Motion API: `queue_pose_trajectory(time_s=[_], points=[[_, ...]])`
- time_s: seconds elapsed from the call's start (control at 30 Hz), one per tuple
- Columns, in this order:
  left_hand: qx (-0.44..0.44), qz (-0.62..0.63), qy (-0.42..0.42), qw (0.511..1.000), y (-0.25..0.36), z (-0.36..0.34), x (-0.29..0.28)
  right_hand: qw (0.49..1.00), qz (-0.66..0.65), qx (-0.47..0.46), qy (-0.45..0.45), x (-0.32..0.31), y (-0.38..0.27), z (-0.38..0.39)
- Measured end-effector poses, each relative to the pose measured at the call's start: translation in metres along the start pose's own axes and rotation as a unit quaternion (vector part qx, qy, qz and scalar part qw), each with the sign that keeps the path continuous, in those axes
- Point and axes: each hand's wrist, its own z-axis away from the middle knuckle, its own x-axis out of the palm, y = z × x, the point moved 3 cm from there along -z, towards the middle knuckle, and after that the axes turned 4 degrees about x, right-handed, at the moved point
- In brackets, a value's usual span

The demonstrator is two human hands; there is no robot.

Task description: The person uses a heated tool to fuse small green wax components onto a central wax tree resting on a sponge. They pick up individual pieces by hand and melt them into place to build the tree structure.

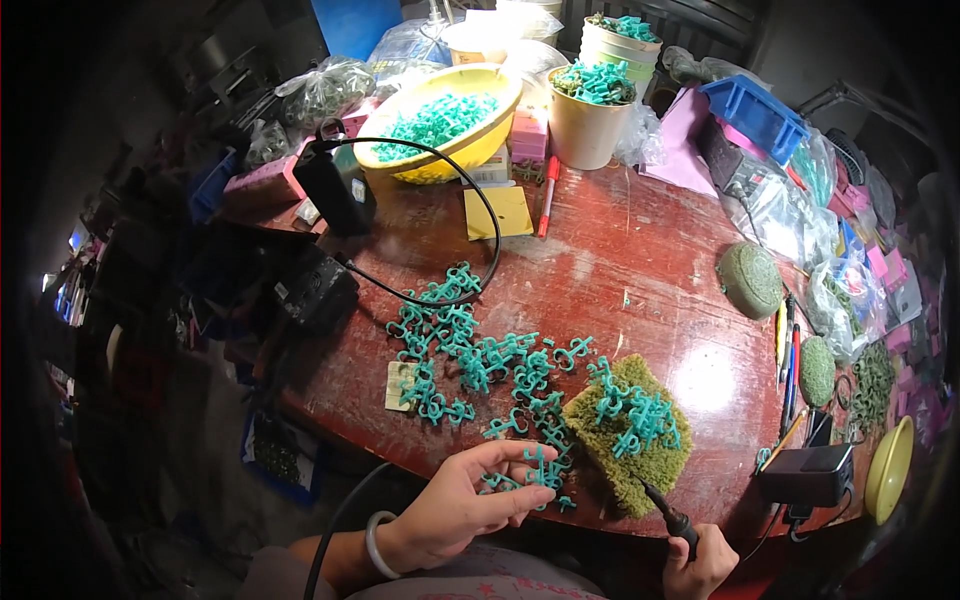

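My left hand, a pale bangle on its wrist, pinches a small teal curled piece between thumb and fingers. My right hand is wrapped round a black pen-shaped tool with a narrow tip. That tip reaches the lower edge of a fuzzy green pad, though contact is hard to tell. On the pad lies a cluster of teal pieces. More teal pieces are strewn over the red table left of the pad, some right beside my left hand.
A yellow basin of teal pieces and a white bucket stand at the back. A black cable loops over the table from a black box. At right are a round green stone-like lump, pens and a black device.
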Motion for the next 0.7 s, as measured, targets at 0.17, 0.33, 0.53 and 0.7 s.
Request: queue_pose_trajectory(time_s=[0.17,0.33,0.53,0.7], points=[[-0.002,0.002,0.0,1.0,0.002,0.0,-0.001,1.0,0.012,-0.007,-0.007,0.003,0.0,-0.001],[0.037,0.03,-0.029,0.998,0.008,0.002,0.0,0.998,-0.055,0.004,0.012,0.002,0.0,-0.001],[0.155,-0.12,0.001,0.981,0.031,0.008,-0.024,0.999,-0.051,0.001,0.011,0.004,-0.001,-0.002],[0.378,-0.515,0.072,0.766,0.043,-0.001,-0.026,0.998,-0.059,0.01,-0.007,0.005,-0.003,-0.005]])
